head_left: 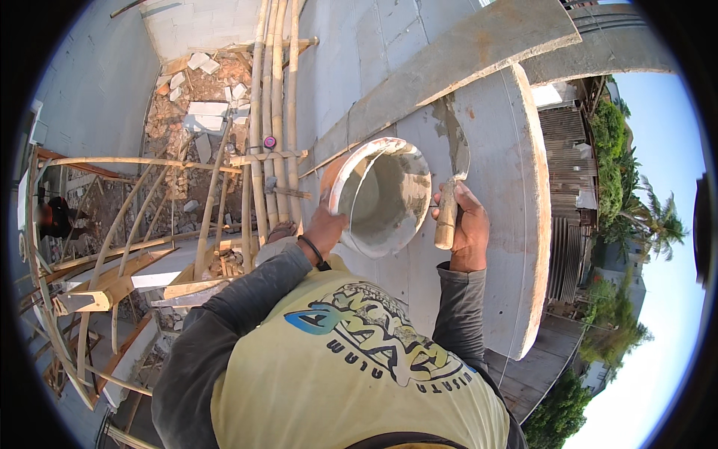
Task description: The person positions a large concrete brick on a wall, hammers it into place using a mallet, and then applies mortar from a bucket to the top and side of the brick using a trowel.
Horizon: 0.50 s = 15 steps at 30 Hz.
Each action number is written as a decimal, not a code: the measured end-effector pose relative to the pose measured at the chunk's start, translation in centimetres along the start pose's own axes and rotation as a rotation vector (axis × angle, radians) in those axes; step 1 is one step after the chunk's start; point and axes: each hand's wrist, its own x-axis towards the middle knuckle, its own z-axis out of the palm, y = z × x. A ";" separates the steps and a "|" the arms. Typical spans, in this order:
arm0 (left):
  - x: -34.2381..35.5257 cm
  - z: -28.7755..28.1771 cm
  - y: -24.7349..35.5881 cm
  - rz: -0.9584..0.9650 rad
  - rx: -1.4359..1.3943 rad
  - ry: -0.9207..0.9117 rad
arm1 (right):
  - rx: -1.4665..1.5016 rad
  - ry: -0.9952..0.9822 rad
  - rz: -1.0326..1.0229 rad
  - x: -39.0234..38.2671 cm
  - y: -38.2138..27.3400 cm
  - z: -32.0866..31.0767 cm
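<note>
My left hand (321, 232) grips the left rim of a white bucket (336, 191), its inside coated with grey mortar, partly filled or stained. My right hand (464, 228) is closed around the wooden handle of a trowel (447, 217), just right of the bucket. The trowel's blade is hard to make out against a streak of wet grey mortar (453, 127) running up the pale wall surface (501, 209) beneath it. A thin string runs along that surface near its outer edge. A bare foot (283, 230) shows left of the bucket, on bamboo poles.
Bamboo poles (260, 90) form scaffolding at left, over rubble and broken blocks (206, 108). A small pink round object (269, 141) rests on the poles. Another person (56, 217) is down at far left. A grey slab (486, 37) crosses above; beyond the right edge are corrugated roofs (562, 187) and trees.
</note>
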 end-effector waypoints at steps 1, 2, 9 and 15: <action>0.3 -0.3 -0.6 -0.013 0.031 0.001 | -0.030 -0.009 -0.011 -0.9 0.0 -0.4; 0.5 -0.5 -0.8 -0.025 0.072 -0.002 | -0.033 0.011 -0.055 -2.0 0.0 -0.2; 0.8 -0.4 -0.3 -0.057 0.057 -0.104 | 0.035 -0.055 0.057 1.3 2.1 0.6; 0.7 -0.1 -0.7 0.045 0.034 -0.004 | 0.015 -0.019 -0.014 3.4 2.0 0.7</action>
